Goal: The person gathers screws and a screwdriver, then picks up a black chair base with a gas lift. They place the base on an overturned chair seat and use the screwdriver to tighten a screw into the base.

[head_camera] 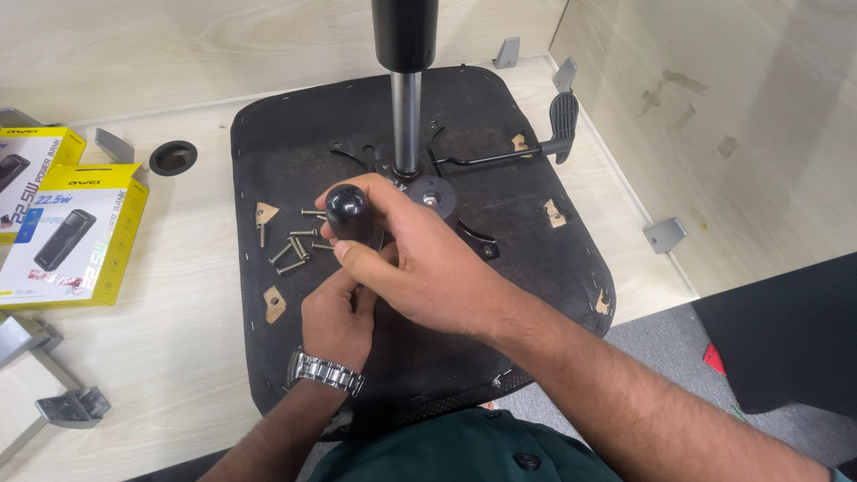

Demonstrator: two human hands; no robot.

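Screwdriver [346, 212], seen end-on by its rounded black handle, just in front of the gas-lift column [406, 116] that rises from the middle of the upturned chair seat [536, 259]. The right hand [428, 268] is wrapped around the handle from the side, fingers closed on it. The left hand [337, 317], with a metal wristwatch [327, 371] at the wrist, sits directly beneath the right, nearer the viewer than the column; its fingers curl inward, but whether they pinch the shaft, a screw or nothing cannot be told.

A scatter of loose screws [295, 245] lies on the black underside of the seat to the left of the column, and the height lever [558, 125] with its paddle grip runs out to the column's right. The seat rests on a pale wooden table [178, 339]; two yellow boxes [71, 236] lie far to the left of the column.

To drive well here, the tool would best be kept upright and square to the seat, pressed down firmly while turning, with the lower hand steadying the tip so it does not slip out of the screw head.

Hidden: the shaft, the tip and the fastener under work are covered by both hands. The column's top is cut off by the frame edge.
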